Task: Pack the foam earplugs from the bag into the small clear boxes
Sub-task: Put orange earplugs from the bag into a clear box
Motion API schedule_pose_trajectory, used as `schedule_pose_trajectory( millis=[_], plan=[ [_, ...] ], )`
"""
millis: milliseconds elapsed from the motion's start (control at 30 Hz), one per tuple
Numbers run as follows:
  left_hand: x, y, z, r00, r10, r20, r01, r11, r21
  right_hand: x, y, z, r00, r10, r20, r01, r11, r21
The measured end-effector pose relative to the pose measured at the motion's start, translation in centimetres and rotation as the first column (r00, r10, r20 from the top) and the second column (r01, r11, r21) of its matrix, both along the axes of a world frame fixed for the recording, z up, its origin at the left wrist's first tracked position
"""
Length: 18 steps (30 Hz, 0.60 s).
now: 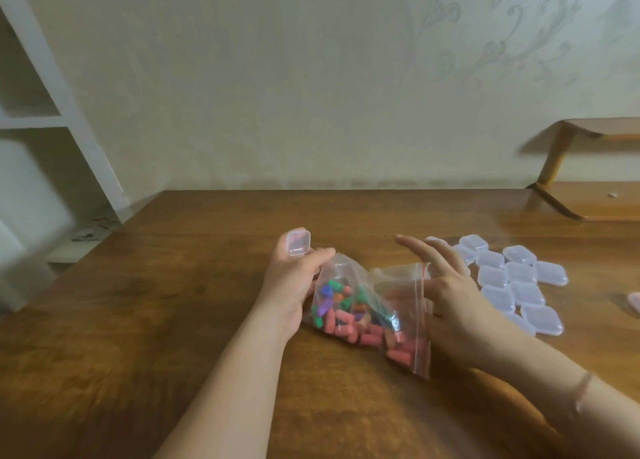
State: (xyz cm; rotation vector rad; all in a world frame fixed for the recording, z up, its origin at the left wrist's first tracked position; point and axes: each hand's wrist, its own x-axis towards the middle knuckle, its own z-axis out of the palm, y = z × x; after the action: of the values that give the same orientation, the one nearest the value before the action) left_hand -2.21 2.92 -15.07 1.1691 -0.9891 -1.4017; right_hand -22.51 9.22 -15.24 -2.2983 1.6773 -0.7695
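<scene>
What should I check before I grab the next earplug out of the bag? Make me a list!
1. Bag held steady: ok. The left hand grips the zip bag by its left edge.
2. Bag mouth open: cannot tell. The right hand is at the red zip strip, fingers spread, and the plastic hides the opening.
3. Earplugs left to pack: ok. Lots of colourful earplugs show through the bag.
4. Box ready: cannot tell. The left hand also holds one small clear box; whether its lid is open is unclear.
5. More boxes nearby: ok. A cluster of clear boxes lies on the table beside the right hand.
</scene>
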Motion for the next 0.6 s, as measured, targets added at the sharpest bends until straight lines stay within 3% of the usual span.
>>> schedule_pose_trajectory(
  millis=[67, 133, 233, 333, 433, 533, 600],
  plan=[
    [-0.2, 0.0, -0.1, 1.000, -0.007, 0.003, 0.007, 1.000, -0.004, 0.7, -0.6, -0.1, 1.000, 0.025, 0.010, -0.026, 0.998, 0.055],
    [-0.4, 0.0, -0.2, 1.000, -0.001, 0.030, 0.002, 1.000, -0.016, 0.9, -1.2, -0.5, 0.996, 0.015, -0.091, -0.011, 0.999, 0.048],
    [-0.4, -0.4, -0.7, 0.996, 0.021, 0.081, -0.020, 1.000, -0.019, 1.0, -1.7, -0.5, 0.991, -0.072, -0.116, 0.070, 0.997, -0.018],
    [-0.5, -0.5, -0.9, 0.995, 0.034, 0.091, -0.032, 0.999, -0.022, 1.3, -1.6, 0.2, 0.960, -0.149, -0.237, 0.151, 0.989, -0.011],
    [-0.6, -0.4, -0.7, 0.998, 0.037, 0.046, -0.036, 0.999, -0.024, 1.2, -1.8, 0.3, 0.971, -0.090, -0.223, 0.096, 0.995, 0.018],
    [-0.3, -0.1, 0.3, 0.989, 0.102, -0.111, -0.112, 0.990, -0.086, 1.6, -1.7, 0.2, 0.996, -0.029, -0.086, 0.034, 0.998, 0.061],
    [0.0, 0.4, 1.2, 0.936, 0.119, -0.330, -0.177, 0.973, -0.151, 1.6, -1.7, -0.2, 0.995, -0.048, -0.087, 0.051, 0.998, 0.024]
  ],
)
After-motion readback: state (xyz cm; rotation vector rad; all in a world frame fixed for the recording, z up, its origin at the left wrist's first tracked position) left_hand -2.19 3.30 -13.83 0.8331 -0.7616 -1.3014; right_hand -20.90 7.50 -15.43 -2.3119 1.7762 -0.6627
